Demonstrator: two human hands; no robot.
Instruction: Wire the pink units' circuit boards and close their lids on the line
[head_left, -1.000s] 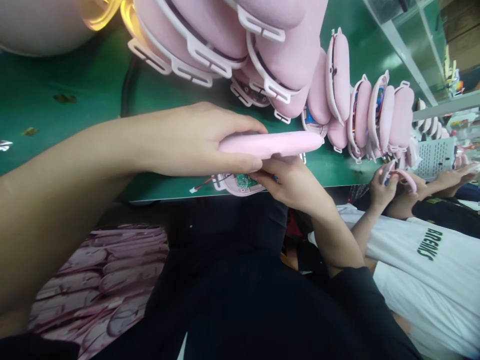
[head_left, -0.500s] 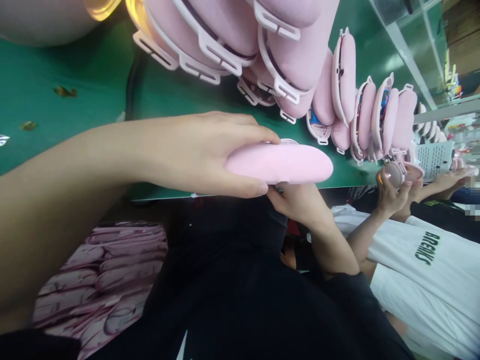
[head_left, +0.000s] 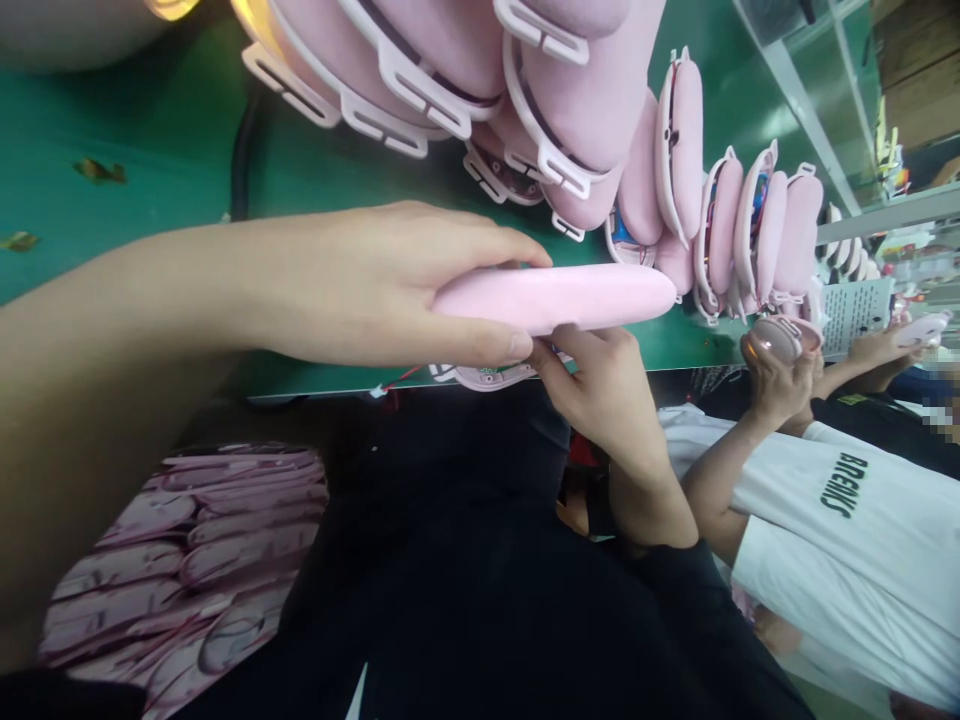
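Beyond the pink cover (head_left: 555, 300), a narrow strip of green surface (head_left: 315, 185) leaves passage for a hand, bounded by stacked cases (head_left: 577, 110) with jutting tabs. The strip widens leftward of the cover, where a black cable (head_left: 241, 150) crosses it. A row of cases (head_left: 726, 225) crowds the cover's right tip, leaving a slim lane right of the cover, up to a co-worker's hands (head_left: 780, 385). The left hand (head_left: 420, 280) bars the cover's left end; the right hand (head_left: 600, 385) and an open shell (head_left: 489, 381) obstruct beneath.
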